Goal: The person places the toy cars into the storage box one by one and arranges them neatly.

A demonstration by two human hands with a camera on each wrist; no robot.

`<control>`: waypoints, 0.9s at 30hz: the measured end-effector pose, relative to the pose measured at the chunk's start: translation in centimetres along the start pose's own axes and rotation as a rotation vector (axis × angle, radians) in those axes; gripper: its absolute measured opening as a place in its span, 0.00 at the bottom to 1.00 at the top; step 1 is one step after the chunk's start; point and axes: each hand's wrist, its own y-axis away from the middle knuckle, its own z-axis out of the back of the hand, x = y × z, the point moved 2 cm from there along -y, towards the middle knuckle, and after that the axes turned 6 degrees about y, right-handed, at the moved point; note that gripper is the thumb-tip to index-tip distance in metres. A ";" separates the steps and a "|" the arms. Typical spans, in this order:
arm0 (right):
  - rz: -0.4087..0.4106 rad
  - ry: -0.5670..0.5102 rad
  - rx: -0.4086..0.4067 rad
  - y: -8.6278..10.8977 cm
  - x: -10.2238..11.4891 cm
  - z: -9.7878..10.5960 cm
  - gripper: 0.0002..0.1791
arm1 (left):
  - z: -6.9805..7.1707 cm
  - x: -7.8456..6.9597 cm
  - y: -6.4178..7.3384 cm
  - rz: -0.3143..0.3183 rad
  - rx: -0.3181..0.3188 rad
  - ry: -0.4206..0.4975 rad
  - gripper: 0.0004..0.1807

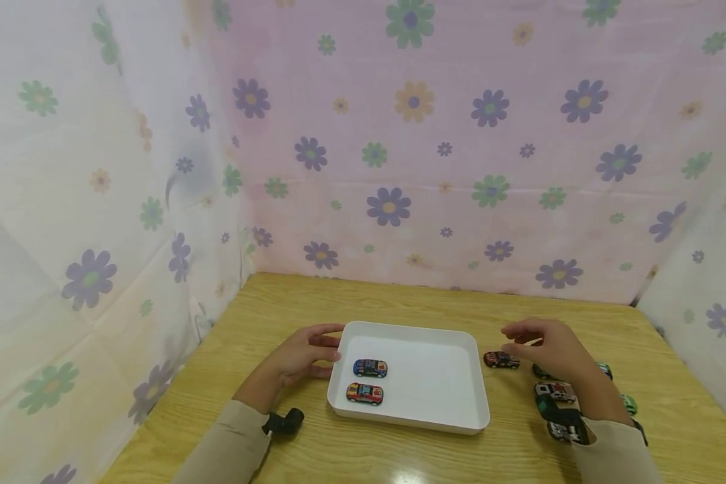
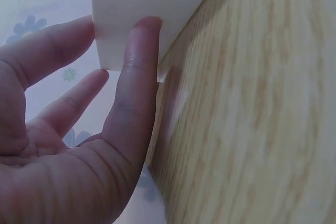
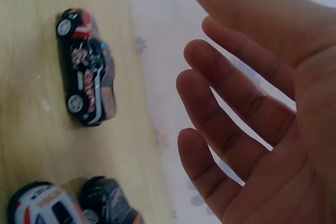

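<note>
A white tray (image 1: 426,380) lies on the wooden table. Inside it on the left are a blue toy car (image 1: 370,368) and a red-and-yellow toy car (image 1: 365,394). My left hand (image 1: 307,354) touches the tray's left side with extended fingers; in the left wrist view its thumb (image 2: 139,61) lies along the tray's outer wall. Just right of the tray stands a black-and-red toy car (image 1: 501,360). Over it hovers my right hand (image 1: 553,347), fingers loosely bent and apart. The right wrist view shows a gap between that hand and the car.
More toy cars sit at the right, partly hidden by the right forearm: a white-and-red car (image 1: 554,391), a green car (image 1: 629,404) and several others. Flowered cloth (image 1: 435,202) walls in the table (image 1: 339,447) at the back and both sides.
</note>
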 end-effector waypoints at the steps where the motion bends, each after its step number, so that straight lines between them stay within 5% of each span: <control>1: -0.007 -0.004 0.008 0.1 -0.2 -0.1 0.21 | 0.0 0.0 0.0 0.000 -0.001 -0.001 0.38; 15: -0.132 -0.030 0.095 0.3 -2.5 -1.8 0.26 | 0.1 0.2 -0.1 0.000 -0.001 -0.008 0.38; 27: -0.147 -0.014 0.132 0.3 -3.2 -2.6 0.26 | 0.1 0.1 -0.1 0.000 -0.005 -0.010 0.37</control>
